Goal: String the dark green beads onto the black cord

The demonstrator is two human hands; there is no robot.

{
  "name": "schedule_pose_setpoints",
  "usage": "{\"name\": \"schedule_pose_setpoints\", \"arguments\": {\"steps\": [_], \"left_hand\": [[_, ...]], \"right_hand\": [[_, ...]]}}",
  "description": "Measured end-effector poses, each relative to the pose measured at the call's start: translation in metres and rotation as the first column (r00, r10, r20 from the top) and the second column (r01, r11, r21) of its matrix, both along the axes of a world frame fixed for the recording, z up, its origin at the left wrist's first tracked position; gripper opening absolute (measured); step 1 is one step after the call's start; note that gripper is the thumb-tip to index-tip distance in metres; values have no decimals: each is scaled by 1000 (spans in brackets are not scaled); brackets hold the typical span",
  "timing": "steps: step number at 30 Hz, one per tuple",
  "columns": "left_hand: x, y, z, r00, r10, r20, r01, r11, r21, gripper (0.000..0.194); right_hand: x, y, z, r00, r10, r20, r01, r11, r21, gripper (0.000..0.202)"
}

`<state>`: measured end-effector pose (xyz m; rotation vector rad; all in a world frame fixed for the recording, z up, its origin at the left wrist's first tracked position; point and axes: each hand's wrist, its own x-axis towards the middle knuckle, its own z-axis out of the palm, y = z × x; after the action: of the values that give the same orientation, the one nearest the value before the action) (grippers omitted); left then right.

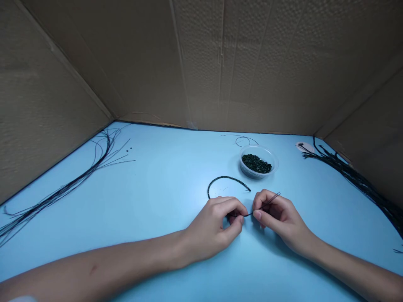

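My left hand [220,220] pinches a dark cord close to the middle of the table. A short stretch of that cord [247,215] runs across to my right hand [277,218], whose thumb and fingers are closed on it. Thin dark ends stick out beyond the right fingers, up and to the right. From behind my left hand a beaded strand [225,177] curves over the table and finishes near the right fingertips. Just past the hands stands a clear round tub [256,174] holding small dark green beads [256,163].
Loose dark cords [78,180] lie in a bundle at the left. Along the right wall rests a thick bunch of dark strands [349,174], by a white round piece [310,147]. A looped thread [241,137] lies behind the tub. Cardboard walls [201,75] enclose the blue table [163,167].
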<state>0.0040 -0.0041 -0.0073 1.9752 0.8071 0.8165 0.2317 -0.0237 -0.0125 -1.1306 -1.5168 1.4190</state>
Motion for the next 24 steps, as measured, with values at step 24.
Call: {"name": "schedule_pose_setpoints", "arguments": {"steps": [24], "left_hand": [[-3, -1, 1, 995, 75, 62, -71, 995, -70, 10]], "right_hand": [[0, -1, 1, 996, -83, -34, 83, 996, 13, 26]]}}
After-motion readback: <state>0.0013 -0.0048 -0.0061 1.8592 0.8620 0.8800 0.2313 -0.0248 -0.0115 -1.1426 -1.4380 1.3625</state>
